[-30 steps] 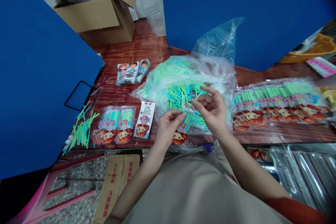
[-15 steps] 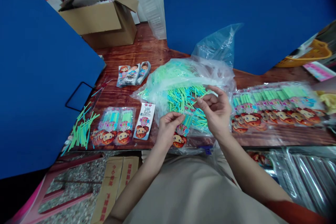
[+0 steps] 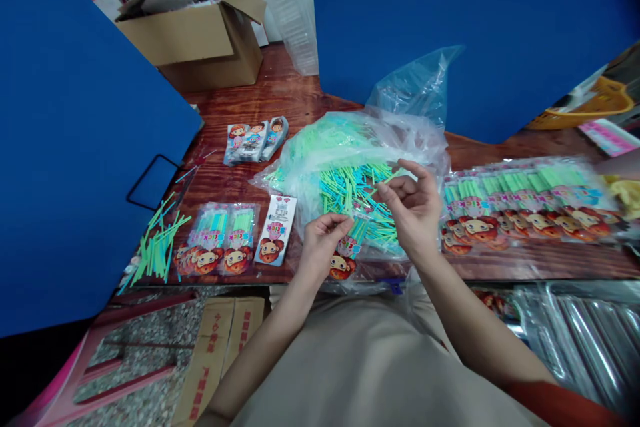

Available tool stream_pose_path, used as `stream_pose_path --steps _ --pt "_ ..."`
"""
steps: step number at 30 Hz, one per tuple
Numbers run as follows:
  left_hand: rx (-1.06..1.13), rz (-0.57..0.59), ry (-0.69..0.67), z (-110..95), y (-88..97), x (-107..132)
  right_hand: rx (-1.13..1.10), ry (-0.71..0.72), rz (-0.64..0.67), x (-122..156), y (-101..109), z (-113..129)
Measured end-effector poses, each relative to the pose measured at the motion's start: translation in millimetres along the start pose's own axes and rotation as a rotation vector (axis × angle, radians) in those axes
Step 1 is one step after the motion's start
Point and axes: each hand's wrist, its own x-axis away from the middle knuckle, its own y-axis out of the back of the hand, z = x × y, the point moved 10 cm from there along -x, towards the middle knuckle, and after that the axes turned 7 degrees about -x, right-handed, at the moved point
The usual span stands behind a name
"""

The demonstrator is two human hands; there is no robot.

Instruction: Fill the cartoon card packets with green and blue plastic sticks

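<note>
A clear packet [image 3: 350, 247] printed with a cartoon face is gripped at its upper edge by the left hand [image 3: 323, 247], whose thumb and curled fingers are closed on it. The packet is held at the centre of the view, at the near edge of a large plastic bag [image 3: 320, 177], and blue-green sticks are seen standing in it. A thin green stick [image 3: 387, 181] is pinched between the thumb and fingertips of the right hand [image 3: 411, 210], just above and to the 2 o'clock side of the packet; the two hands are near each other but not touching. The bag is heaped with loose green and blue sticks and lies on a red-brown wooden counter [image 3: 280, 100]. At 3 o'clock from the bag, a long row of filled packets [image 3: 525, 203] is laid out. At 9 o'clock, two filled packets [image 3: 220, 240] and a printed header card [image 3: 275, 230] are placed side by side, with a scatter of loose sticks [image 3: 155, 250] beyond them. Three small printed packets [image 3: 255, 140] are lying at 10 o'clock. An open cardboard box [image 3: 195, 33] is seen at 11 o'clock, and an orange basket [image 3: 585, 100] at 2 o'clock. Flattened cardboard [image 3: 217, 353] is seen below the counter at 7 o'clock.
</note>
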Motion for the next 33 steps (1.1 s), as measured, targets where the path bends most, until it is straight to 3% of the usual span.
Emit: stream_pose_path --steps 9,16,19,23,27,33 --pt "-0.016 0.017 -0.021 3.5 0.1 -0.9 0.011 -0.118 0.123 12.8 -11.4 -19.6" --pt "0.016 0.008 0.024 4.9 0.3 1.1 0.124 -0.034 0.207 10.9 -10.0 -16.3" --pt "0.012 0.016 0.031 6.4 -0.2 1.4 0.148 -0.078 0.261 11.8 -10.6 -21.4" --pt "-0.004 0.023 0.047 12.2 -1.2 0.4 0.073 -0.247 0.206 15.2 -1.7 -40.6" --pt "-0.006 0.034 0.052 15.6 -3.4 -0.4 0.028 -0.283 0.155 17.0 6.4 -46.4" --pt "-0.006 0.043 0.064 16.9 -5.0 0.5 0.173 -0.21 0.381 18.3 -5.3 -35.8"
